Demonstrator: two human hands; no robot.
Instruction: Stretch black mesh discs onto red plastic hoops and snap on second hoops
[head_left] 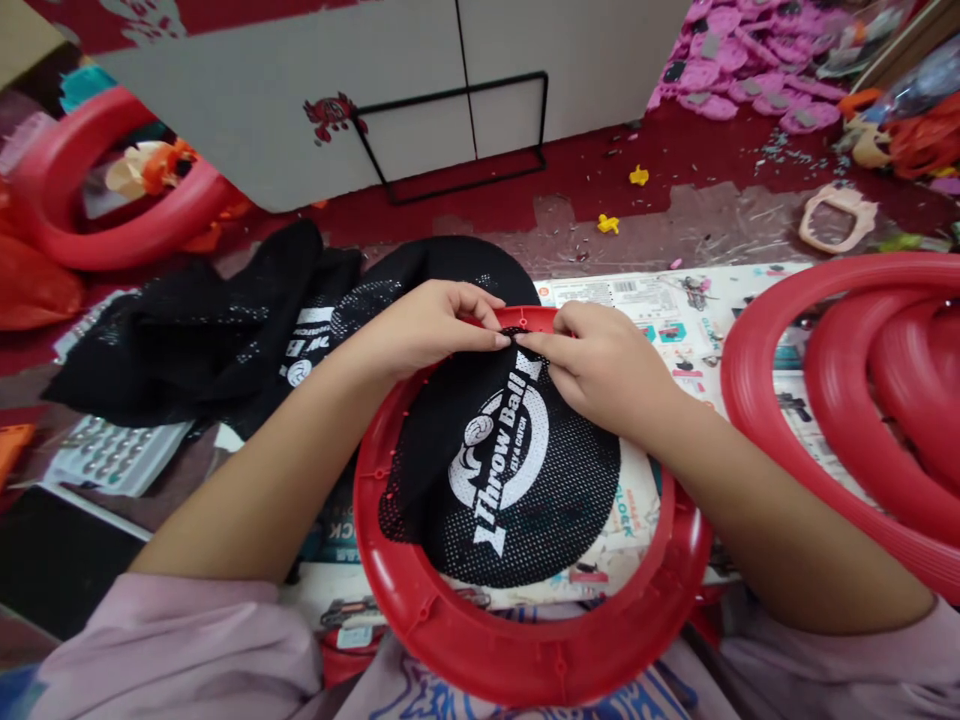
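Observation:
A black mesh net with white "Throw Ball" print lies inside a red plastic ring in front of me. Pinched at the net's far edge, the fingers of my left hand are closed on the black mesh. My right hand grips the same edge from the other side, its index fingertip almost meeting the left thumb. Both hands are over the far part of the ring, whose hollow side with small posts faces up. Mesh and ring do not reach each other along the near right side, where a gap shows.
More black nets are heaped at the left. Red rings pile up on the right, and another red ring stands far left. A printed cardboard sheet lies beneath the work. Behind are a white panel and pink pieces.

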